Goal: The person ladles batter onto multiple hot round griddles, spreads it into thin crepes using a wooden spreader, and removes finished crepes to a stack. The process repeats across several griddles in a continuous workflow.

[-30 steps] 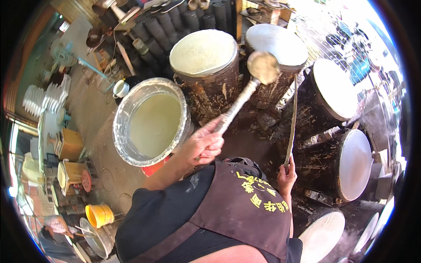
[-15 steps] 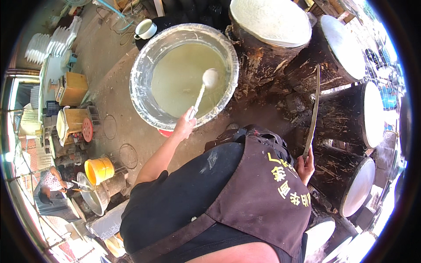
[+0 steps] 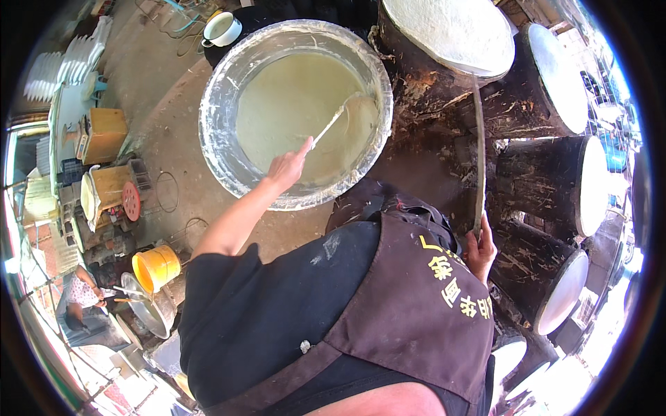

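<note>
In front of me stands a wide metal tub (image 3: 216, 171), its wall smeared white, holding a pale, milky liquid (image 3: 283, 111). My left hand (image 3: 287, 170) is closed around the handle of a ladle (image 3: 329, 130) and reaches over the near side of the tub. The ladle's bowl is mostly sunk in the liquid toward the right, so only its outline shows. At my right side my right hand (image 3: 480, 254) grips the lower end of a long, thin wooden stick (image 3: 480, 156). The stick points away from me, its far end near a large dark drum (image 3: 416, 76).
Several dark drums with pale round tops curve along the right, among them one (image 3: 541, 173) beside the stick. A white enamel mug (image 3: 222, 29) stands behind the tub. On the left are a yellow bucket (image 3: 156, 268), a metal basin (image 3: 149, 312) and another person (image 3: 87, 298).
My left hand has moved forward over the tub, and the ladle's bowl has gone down into the liquid farther right. The stick's far end has swung left.
</note>
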`<state>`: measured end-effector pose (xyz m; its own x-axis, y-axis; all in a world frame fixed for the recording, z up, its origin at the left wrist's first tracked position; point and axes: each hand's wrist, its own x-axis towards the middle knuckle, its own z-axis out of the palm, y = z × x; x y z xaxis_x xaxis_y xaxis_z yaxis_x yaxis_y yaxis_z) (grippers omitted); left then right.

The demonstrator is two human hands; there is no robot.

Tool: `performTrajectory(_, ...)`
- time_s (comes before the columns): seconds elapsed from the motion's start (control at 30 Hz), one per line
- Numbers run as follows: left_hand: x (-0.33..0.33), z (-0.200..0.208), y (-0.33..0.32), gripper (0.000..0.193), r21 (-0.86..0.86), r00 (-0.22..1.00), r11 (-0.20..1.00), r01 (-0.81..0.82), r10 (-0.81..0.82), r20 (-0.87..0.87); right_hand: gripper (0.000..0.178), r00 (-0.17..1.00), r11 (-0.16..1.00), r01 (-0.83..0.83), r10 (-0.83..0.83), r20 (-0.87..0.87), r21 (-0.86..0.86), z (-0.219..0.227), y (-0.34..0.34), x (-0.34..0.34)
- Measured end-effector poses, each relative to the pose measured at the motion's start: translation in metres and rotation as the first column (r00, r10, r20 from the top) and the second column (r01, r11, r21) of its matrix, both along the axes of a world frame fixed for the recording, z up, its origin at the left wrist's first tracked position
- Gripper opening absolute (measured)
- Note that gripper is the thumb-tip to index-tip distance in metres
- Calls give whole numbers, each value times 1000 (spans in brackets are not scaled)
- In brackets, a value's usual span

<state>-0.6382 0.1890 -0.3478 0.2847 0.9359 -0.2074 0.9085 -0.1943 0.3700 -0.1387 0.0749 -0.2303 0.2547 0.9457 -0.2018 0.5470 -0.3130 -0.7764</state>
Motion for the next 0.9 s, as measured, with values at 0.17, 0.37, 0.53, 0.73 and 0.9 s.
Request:
performTrajectory(0.17, 47, 8, -27, 65, -836, 592, 504, -218, 749, 297, 52, 983, 983, -171, 174, 51, -62, 6, 7, 2)
performTrajectory(0.37, 108, 61, -99, 33, -923, -278, 157, 350, 959, 57, 47, 842, 845, -533, 525, -128, -40, -5, 31, 8)
performTrajectory(0.53, 142, 108, -138, 30, -791, -351, 397, 466, 903, 246, 47, 748, 759, -649, 626, -218, -49, -7, 31, 26)
performTrajectory(0.73, 171, 203, -147, 44, -686, -373, 721, 96, 665, 647, 49, 698, 737, -640, 676, -236, 219, 14, 48, 28)
performTrajectory(0.9, 160, 260, -139, 60, -327, -127, 924, -199, 307, 943, 49, 417, 817, -504, 513, -750, 279, 79, 51, 23)
